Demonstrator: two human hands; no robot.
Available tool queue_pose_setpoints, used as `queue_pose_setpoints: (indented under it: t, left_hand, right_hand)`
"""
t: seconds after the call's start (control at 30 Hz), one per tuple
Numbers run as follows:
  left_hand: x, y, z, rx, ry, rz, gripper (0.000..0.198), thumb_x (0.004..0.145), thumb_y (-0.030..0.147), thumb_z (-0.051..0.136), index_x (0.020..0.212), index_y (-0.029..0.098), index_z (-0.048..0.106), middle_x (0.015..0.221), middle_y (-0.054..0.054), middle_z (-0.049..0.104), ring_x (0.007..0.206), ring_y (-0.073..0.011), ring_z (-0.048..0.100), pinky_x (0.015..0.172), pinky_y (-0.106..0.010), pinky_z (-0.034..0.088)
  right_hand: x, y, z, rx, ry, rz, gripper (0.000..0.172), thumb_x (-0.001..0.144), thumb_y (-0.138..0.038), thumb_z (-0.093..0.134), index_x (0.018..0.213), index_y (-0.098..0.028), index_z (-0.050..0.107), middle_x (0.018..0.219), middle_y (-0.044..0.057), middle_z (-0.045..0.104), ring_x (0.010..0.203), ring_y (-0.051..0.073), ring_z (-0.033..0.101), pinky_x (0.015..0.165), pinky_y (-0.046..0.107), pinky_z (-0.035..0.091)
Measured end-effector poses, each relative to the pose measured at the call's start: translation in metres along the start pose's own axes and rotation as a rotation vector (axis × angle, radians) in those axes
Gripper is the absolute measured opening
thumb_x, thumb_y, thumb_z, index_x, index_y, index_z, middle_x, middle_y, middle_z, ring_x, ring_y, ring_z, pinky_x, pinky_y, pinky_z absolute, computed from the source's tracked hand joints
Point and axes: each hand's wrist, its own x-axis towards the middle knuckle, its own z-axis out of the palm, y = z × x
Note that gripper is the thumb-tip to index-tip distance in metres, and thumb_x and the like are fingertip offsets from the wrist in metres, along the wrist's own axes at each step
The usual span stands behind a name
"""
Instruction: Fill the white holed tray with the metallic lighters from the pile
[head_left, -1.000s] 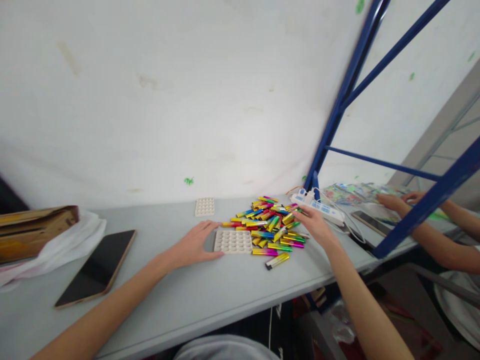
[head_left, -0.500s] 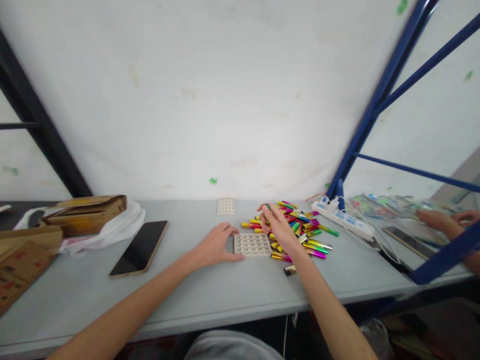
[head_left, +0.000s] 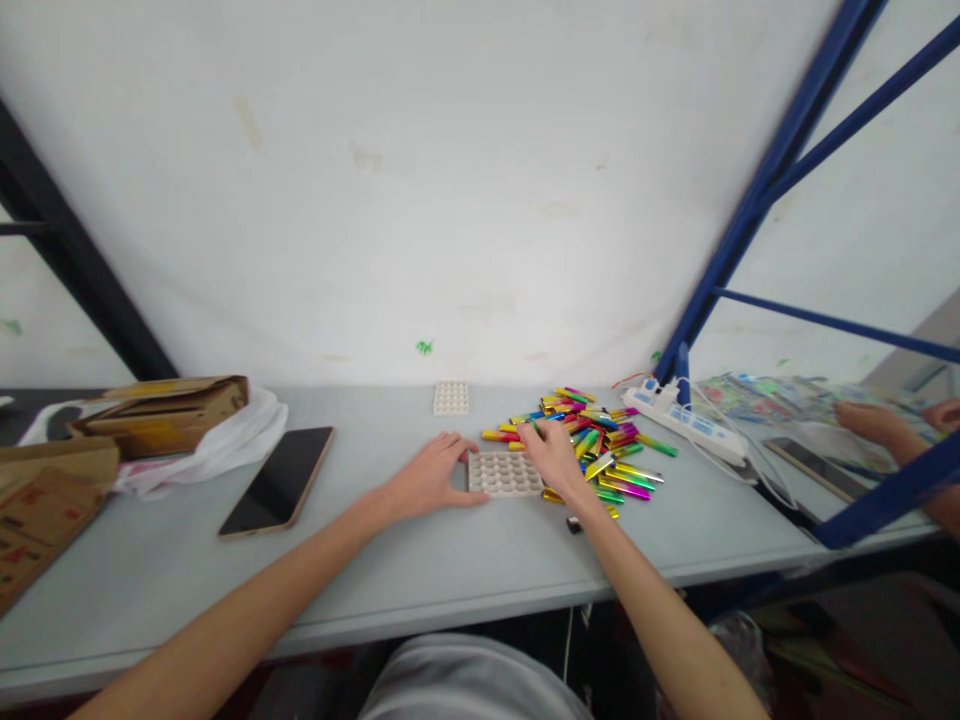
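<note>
My left hand [head_left: 431, 477] lies open with its fingers against the left edge of a white tray [head_left: 502, 473] dimpled with round holes. My right hand [head_left: 553, 455] hovers over the tray's right end, fingers curled downward; whether it holds something is hidden. Just right of the tray spreads a heap of shiny multicoloured lighters [head_left: 600, 440], several of them touching the tray's side. One dark-tipped lighter [head_left: 574, 524] lies apart near my right wrist.
A second small holed tray [head_left: 451, 397] sits by the wall. A phone [head_left: 277, 480] lies face up at left, beside a white bag [head_left: 217, 445] and cardboard boxes [head_left: 161, 412]. A power strip [head_left: 686, 420] and blue rack post [head_left: 739, 230] stand right; another person's hands [head_left: 874, 425] work there.
The view swung left. My right hand went from the heap's far right side to its top, then came down onto the tray's right end. My left hand stayed on the tray.
</note>
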Motion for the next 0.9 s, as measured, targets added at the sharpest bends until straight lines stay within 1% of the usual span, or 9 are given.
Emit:
queue_pose_setpoints:
  t: [0.1, 0.17, 0.27, 0.37, 0.43, 0.53, 0.7, 0.83, 0.9]
  left_hand:
    - [0.000, -0.001, 0.001, -0.008, -0.008, 0.000, 0.061, 0.076, 0.053, 0.089, 0.121, 0.019, 0.067, 0.112, -0.009, 0.068, 0.109, -0.0319, 0.064, 0.102, -0.044, 0.050]
    - [0.000, -0.002, 0.001, -0.007, -0.009, -0.003, 0.061, 0.076, 0.053, 0.090, 0.122, 0.020, 0.067, 0.113, -0.009, 0.068, 0.109, -0.0316, 0.064, 0.102, -0.043, 0.050]
    - [-0.001, -0.004, 0.002, 0.029, -0.005, -0.017, 0.065, 0.076, 0.056, 0.089, 0.124, 0.019, 0.067, 0.115, -0.010, 0.067, 0.112, -0.0321, 0.064, 0.104, -0.044, 0.049]
    - [-0.002, -0.008, 0.000, 0.070, 0.001, -0.033, 0.072, 0.075, 0.066, 0.087, 0.126, 0.020, 0.067, 0.119, -0.012, 0.066, 0.113, -0.0334, 0.064, 0.104, -0.045, 0.049]
    - [-0.002, -0.011, -0.003, 0.068, -0.006, -0.028, 0.074, 0.073, 0.072, 0.086, 0.124, 0.020, 0.068, 0.122, -0.012, 0.066, 0.114, -0.0338, 0.064, 0.104, -0.046, 0.050]
    - [-0.003, -0.013, -0.008, 0.027, -0.026, -0.010, 0.072, 0.074, 0.072, 0.085, 0.122, 0.020, 0.069, 0.125, -0.011, 0.064, 0.117, -0.0331, 0.063, 0.107, -0.045, 0.050]
    - [-0.003, -0.012, -0.011, 0.002, -0.046, 0.000, 0.070, 0.075, 0.071, 0.085, 0.121, 0.020, 0.070, 0.123, -0.011, 0.065, 0.117, -0.0328, 0.064, 0.107, -0.045, 0.051]
    - [-0.003, -0.013, -0.009, -0.003, -0.030, 0.010, 0.070, 0.075, 0.071, 0.085, 0.121, 0.019, 0.071, 0.122, -0.011, 0.065, 0.115, -0.0330, 0.064, 0.107, -0.046, 0.051]
    - [-0.003, -0.014, -0.008, -0.006, -0.019, 0.021, 0.070, 0.074, 0.070, 0.086, 0.121, 0.019, 0.071, 0.120, -0.011, 0.066, 0.114, -0.0328, 0.064, 0.107, -0.046, 0.051]
  right_hand:
    - [0.001, 0.005, -0.003, -0.030, 0.008, 0.019, 0.033, 0.084, -0.044, 0.047, 0.057, -0.026, 0.035, 0.055, -0.003, 0.035, 0.058, 0.015, 0.037, 0.058, 0.030, 0.024]
    - [0.002, 0.006, -0.004, -0.033, 0.006, 0.013, 0.034, 0.084, -0.045, 0.047, 0.058, -0.026, 0.036, 0.055, -0.003, 0.036, 0.059, 0.015, 0.038, 0.058, 0.030, 0.024]
    - [0.002, 0.004, -0.004, -0.029, 0.009, -0.014, 0.042, 0.088, -0.052, 0.048, 0.058, -0.026, 0.037, 0.054, -0.004, 0.037, 0.059, 0.015, 0.037, 0.058, 0.030, 0.025]
    - [0.001, 0.000, -0.004, -0.025, 0.019, -0.033, 0.049, 0.090, -0.060, 0.048, 0.057, -0.025, 0.037, 0.054, -0.004, 0.037, 0.059, 0.015, 0.037, 0.059, 0.030, 0.026]
    - [0.001, -0.001, -0.005, -0.019, 0.024, -0.040, 0.051, 0.091, -0.061, 0.050, 0.057, -0.025, 0.037, 0.054, -0.004, 0.038, 0.059, 0.014, 0.037, 0.059, 0.030, 0.026]
    - [0.002, 0.001, -0.005, -0.011, 0.032, -0.034, 0.047, 0.090, -0.057, 0.050, 0.057, -0.025, 0.038, 0.054, -0.004, 0.039, 0.059, 0.015, 0.038, 0.060, 0.030, 0.026]
    - [0.002, 0.005, -0.003, -0.056, 0.057, -0.029, 0.036, 0.086, -0.043, 0.048, 0.056, -0.025, 0.040, 0.052, -0.003, 0.044, 0.057, 0.015, 0.041, 0.059, 0.030, 0.026]
    - [0.001, 0.003, -0.002, -0.078, 0.032, -0.035, 0.037, 0.090, -0.041, 0.051, 0.058, -0.025, 0.041, 0.053, -0.003, 0.048, 0.058, 0.016, 0.045, 0.059, 0.030, 0.028]
    - [0.001, 0.002, -0.003, -0.084, 0.038, -0.043, 0.041, 0.095, -0.045, 0.051, 0.060, -0.025, 0.043, 0.055, -0.003, 0.050, 0.059, 0.017, 0.047, 0.060, 0.030, 0.030]
